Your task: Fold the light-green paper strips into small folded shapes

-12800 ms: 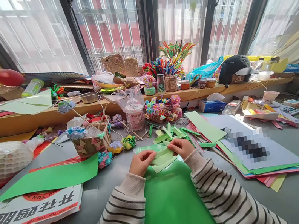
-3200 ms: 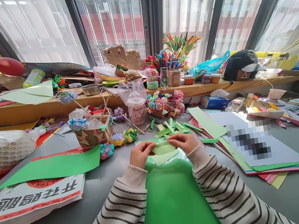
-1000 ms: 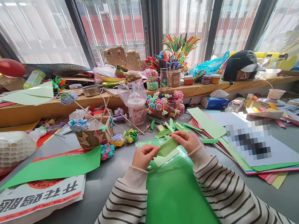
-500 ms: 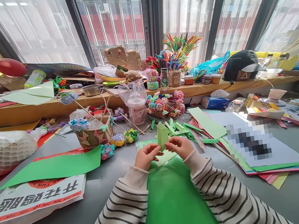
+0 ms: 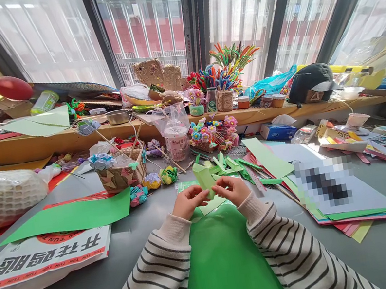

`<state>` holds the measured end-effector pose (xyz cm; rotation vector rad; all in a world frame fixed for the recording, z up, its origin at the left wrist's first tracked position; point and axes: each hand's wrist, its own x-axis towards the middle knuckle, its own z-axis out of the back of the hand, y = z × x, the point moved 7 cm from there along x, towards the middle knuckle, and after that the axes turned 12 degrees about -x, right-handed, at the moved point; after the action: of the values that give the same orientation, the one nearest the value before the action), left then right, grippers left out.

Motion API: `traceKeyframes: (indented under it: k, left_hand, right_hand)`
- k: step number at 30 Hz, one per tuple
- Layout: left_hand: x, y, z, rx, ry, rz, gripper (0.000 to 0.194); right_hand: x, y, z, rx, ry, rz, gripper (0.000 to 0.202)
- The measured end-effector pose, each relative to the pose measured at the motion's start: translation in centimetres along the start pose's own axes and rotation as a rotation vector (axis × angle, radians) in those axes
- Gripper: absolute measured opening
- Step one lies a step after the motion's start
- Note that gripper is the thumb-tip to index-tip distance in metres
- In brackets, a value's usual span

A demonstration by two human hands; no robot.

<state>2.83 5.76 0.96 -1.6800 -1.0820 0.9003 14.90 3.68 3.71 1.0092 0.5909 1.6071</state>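
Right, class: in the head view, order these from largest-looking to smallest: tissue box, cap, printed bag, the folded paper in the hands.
1. Printed bag
2. Cap
3. Folded paper and tissue box: too alike to rank

Black cap (image 5: 309, 81) on ledge (image 5: 38, 147); blue tissue box (image 5: 275, 132) (white tissue (image 5: 283, 120) poking out) near clear bottle (image 5: 303, 135).

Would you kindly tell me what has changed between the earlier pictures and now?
The pale green paper, first held crosswise between the hands, now stands upright, its top leaning slightly left. The left hand and right hand have come closer together at its lower end. A second pale sheet remains beneath; the decorated basket and pink cup stayed put.
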Motion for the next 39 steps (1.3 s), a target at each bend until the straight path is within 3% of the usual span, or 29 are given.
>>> traceKeyframes:
  k: [8,15,23,39]
  left_hand:
    - [-0.2,0.6,-0.5,-0.104,-0.017,0.060,0.037]
    - [0.0,-0.5,1.3,-0.166,-0.175,-0.041,0.034]
    - [-0.2,-0.6,1.2,-0.158,-0.158,-0.022,0.032]
    - [-0.1,-0.9,1.1,-0.041,-0.125,-0.110,0.033]
  right_hand:
    - [0.0,-0.5,-0.5,0.093,0.029,-0.029,0.018]
    - [0.1,-1.3,-0.7,0.269,0.159,-0.106,0.023]
    - [0.3,-1.3,0.8,0.254,0.003,-0.114,0.025]
    - [0.3,-1.8,0.8,0.275,-0.065,-0.133,0.027]
